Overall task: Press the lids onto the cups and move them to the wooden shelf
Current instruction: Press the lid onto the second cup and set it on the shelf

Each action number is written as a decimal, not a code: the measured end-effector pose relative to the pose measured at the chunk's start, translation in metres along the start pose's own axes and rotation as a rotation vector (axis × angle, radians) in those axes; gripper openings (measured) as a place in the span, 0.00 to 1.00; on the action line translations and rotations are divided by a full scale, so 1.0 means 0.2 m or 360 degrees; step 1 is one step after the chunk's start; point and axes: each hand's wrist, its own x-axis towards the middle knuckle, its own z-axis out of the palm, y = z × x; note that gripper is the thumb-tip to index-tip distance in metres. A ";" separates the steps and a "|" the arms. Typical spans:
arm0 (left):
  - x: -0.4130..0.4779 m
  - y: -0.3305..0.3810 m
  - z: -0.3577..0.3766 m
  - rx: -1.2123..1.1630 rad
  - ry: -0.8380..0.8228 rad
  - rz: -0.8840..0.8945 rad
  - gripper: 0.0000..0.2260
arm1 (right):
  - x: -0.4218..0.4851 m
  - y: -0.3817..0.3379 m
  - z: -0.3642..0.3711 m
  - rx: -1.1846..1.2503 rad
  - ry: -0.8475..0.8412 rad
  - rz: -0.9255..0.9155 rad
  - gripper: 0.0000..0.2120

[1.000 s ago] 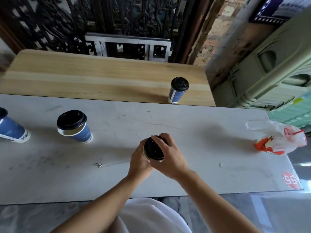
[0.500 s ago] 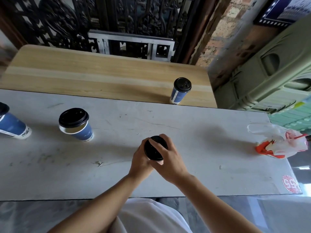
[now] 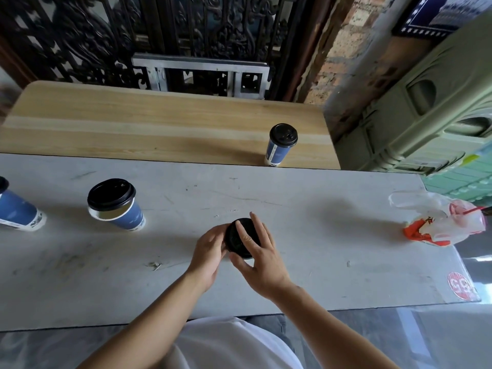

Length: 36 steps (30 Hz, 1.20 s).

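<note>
Round black plastic lid (image 3: 241, 237), mid grey scuffed tabletop (image 3: 319, 262), its paper cup hidden beneath. Your left hand (image 3: 209, 249) curls round that cup; your right hand (image 3: 262, 258) clamps the lid, fingers on top, thumb at the rim. You're seating it, I'd say. Next, press evenly, then carry it to the pale grained wooden shelf (image 3: 159, 129).

Head-worn wide-angle camera looks down across the grey table (image 3: 332, 243) toward the wooden shelf (image 3: 133, 129).
</note>
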 end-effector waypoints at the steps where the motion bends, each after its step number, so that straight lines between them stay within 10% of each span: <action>1: 0.00 -0.01 0.00 0.0004 0.0039 0.0024 0.11 | 0.00 0.00 0.00 0.0125 0.0009 0.0045 0.29; 10: 0.00 -0.06 0.02 0.0261 0.0141 0.0203 0.12 | 0.04 0.02 -0.02 0.1832 0.0415 0.1011 0.13; 36: -0.02 -0.04 0.01 0.0579 0.0421 0.0425 0.14 | 0.01 -0.01 0.01 0.1690 0.0212 0.1031 0.19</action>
